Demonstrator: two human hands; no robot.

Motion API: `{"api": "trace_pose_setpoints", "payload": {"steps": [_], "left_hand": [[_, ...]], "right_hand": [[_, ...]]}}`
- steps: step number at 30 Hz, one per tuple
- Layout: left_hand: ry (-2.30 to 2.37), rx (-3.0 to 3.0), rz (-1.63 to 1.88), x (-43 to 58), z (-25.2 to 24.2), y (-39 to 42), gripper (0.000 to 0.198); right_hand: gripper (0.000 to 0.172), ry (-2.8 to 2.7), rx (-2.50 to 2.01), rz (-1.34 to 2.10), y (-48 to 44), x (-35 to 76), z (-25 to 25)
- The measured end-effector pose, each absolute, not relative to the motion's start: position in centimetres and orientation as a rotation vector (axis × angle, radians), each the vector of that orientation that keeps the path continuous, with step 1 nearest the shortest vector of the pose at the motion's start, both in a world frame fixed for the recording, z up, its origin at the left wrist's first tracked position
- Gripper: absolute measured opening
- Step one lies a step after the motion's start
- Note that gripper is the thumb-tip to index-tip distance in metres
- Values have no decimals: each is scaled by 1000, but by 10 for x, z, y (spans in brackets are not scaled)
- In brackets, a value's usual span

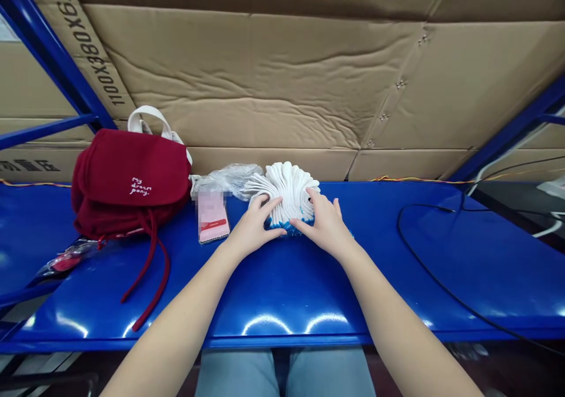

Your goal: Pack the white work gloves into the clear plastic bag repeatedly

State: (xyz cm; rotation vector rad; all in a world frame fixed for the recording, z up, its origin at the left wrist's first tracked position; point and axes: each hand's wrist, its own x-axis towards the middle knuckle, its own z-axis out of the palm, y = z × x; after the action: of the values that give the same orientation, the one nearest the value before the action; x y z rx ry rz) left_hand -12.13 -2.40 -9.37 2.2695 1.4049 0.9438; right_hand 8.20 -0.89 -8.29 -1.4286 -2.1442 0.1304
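Observation:
A thick bundle of white knit gloves [289, 185] with blue cuff edges rests on the blue metal shelf [282, 291], fanned out toward the back. My left hand [253, 226] grips its left side, the thumb by the blue cuffs and the fingers curled around the outer gloves. On the opposite side my right hand [326, 220] clasps the bundle, thumb at the front and fingertips along its right edge. Parts of the fingertips are hidden by the gloves. Just behind my left hand lies a crumpled clear plastic bag [229, 179].
A phone [213, 217] with a pink screen lies left of my left hand. Farther left stands a red backpack [132, 179] with dangling straps. A black cable [424, 256] curves across the right side. Cardboard sheets [309, 79] form the back wall between blue posts [57, 50].

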Motion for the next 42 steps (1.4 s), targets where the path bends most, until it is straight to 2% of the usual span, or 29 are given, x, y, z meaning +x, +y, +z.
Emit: {"api": "trace_pose_setpoints", "payload": {"steps": [8,14,25,32,38,42], "left_hand": [[1380,2285,957,-118,-94,-25,65],[1397,2278,982,-115,-96,-25,64],[1332,2275,952,-115,-95,-27,71],[1315,2309,959,-113,-94,-30,67],[1316,2255,973,-113,-92,-30,66],[1246,2231,1086,-113,-91,-28,45]], "right_hand": [[70,-2139,-1449,208,-6,88,-80],[87,-2042,-1567,88,-15,69,-81],[74,-2015,-1575,97,-11,73,-84],[94,-1983,-1641,69,-20,62,-82],[85,-2013,-1638,122,-17,69,-80],[85,-2011,-1666,104,-17,69,-80]]}}
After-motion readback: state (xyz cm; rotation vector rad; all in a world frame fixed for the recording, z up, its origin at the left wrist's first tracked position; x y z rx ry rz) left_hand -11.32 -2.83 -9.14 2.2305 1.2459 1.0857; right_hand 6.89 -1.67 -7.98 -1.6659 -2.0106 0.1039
